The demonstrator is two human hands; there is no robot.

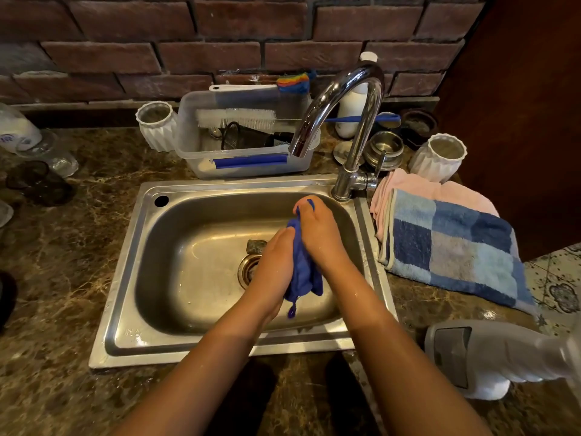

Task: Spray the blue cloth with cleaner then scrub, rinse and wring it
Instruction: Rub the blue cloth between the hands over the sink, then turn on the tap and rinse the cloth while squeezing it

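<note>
The blue cloth (303, 272) is bunched into a narrow roll between both palms, over the steel sink (132, 256). My left hand (273, 265) presses it from the left and my right hand (320, 234) from the right, its fingertips curled over the cloth's top end. A loop of the cloth hangs below near the wrists. The grey and white spray bottle (490, 354) lies on its side on the counter at the lower right. The chrome tap (345, 121) arches above the sink; no water is visibly running.
A folded blue checked towel (452, 247) on a pink cloth (418, 187) lies right of the sink. Behind it stand a clear plastic tub (251, 166) with brushes, white ribbed cups (157, 124) (438, 157), steel bowls (385, 149) and a white bottle (352, 111). Glass items sit at far left.
</note>
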